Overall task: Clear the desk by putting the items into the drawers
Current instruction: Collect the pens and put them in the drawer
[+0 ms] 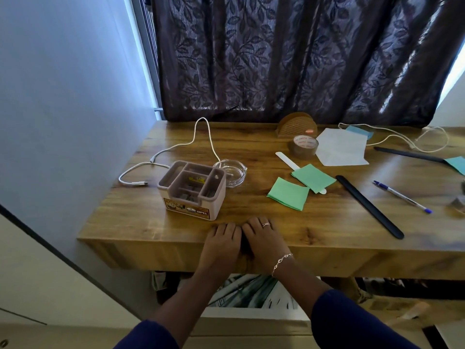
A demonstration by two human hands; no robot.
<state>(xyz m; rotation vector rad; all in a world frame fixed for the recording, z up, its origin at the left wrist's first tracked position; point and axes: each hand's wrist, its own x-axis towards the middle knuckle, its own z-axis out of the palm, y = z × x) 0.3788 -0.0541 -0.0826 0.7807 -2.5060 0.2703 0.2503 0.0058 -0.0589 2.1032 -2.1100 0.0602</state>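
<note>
A dark leaf-patterned curtain (289, 59) hangs behind the glossy wood-grain desk (151, 222). All the items lie on its top. At left stands a boxy pink plastic organizer (192, 190), a round glass ashtray (232, 171) just behind it and a looping white cable (176, 147) beside it. To the right are a folded white paper (341, 149), a long flat black strip (368, 205), two square green notes (288, 193), a brown tape roll (303, 146) and a blue-capped pen (402, 196). The left hand (221, 241) and right hand (264, 239) rest side by side over the desk's front edge, fingers relaxed, holding nothing.
</note>
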